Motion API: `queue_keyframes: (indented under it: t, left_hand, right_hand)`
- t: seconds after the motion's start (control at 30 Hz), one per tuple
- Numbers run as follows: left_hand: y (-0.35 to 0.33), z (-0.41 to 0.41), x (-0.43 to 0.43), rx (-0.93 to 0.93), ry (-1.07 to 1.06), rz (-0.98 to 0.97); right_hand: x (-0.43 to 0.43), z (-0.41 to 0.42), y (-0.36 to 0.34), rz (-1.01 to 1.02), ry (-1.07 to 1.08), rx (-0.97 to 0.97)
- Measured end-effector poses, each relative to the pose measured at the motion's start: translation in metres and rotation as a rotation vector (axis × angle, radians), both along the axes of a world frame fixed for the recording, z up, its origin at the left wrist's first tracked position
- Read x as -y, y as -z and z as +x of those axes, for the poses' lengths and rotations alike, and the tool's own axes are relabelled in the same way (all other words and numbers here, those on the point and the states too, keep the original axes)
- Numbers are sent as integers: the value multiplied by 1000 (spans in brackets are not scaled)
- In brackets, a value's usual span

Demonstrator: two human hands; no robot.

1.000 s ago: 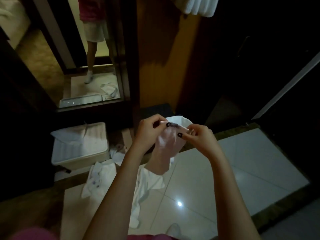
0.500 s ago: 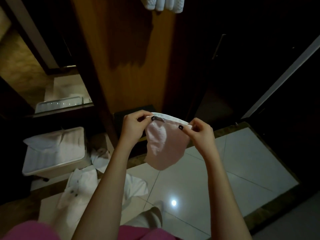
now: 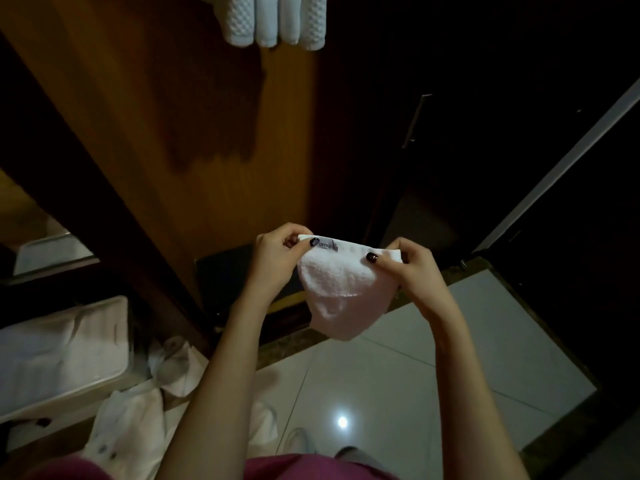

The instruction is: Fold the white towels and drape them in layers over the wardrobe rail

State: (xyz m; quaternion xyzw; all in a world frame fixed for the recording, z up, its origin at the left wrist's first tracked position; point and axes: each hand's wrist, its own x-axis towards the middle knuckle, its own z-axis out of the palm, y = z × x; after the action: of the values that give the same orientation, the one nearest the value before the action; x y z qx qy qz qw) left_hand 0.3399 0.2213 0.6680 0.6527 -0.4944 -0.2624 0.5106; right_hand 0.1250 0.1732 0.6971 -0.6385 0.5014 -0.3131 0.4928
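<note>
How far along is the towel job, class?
Done: several folded towels hang at the top. In hand: the left hand and right hand pinch the top edge of a small towel. Left: draping it; more white cloth lies in the tub and on the floor.

Only one view exists, a wide-angle camera on the person's head, facing forward and steeply down. It is close above the small towel [image 3: 341, 289] — beyond this towel the hanging towels [image 3: 273, 19] touch the top edge, below it lies the tiled floor [image 3: 415, 393].
</note>
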Motion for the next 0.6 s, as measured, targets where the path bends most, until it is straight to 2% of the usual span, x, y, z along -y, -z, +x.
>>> queue_keyframes:
  t: [0.07, 0.23, 0.33, 0.5, 0.6]
  left_hand:
    - [-5, -1, 19, -4, -16, -10]
    - [-21, -10, 63, -277, -84, -42]
    - [-31, -16, 85, -319, -115, -98]
    - [-35, -23, 116, -209, -265, -163]
    - [-33, -32, 135, -64, -337, -142]
  right_hand:
    - [16, -2, -6, 17, -50, 69]
    - [66, -7, -17, 106, -139, 276]
    - [97, -4, -20, 142, -152, 346]
    - [151, 4, -27, -165, -167, 37]
    - [172, 10, -28, -322, -145, -109]
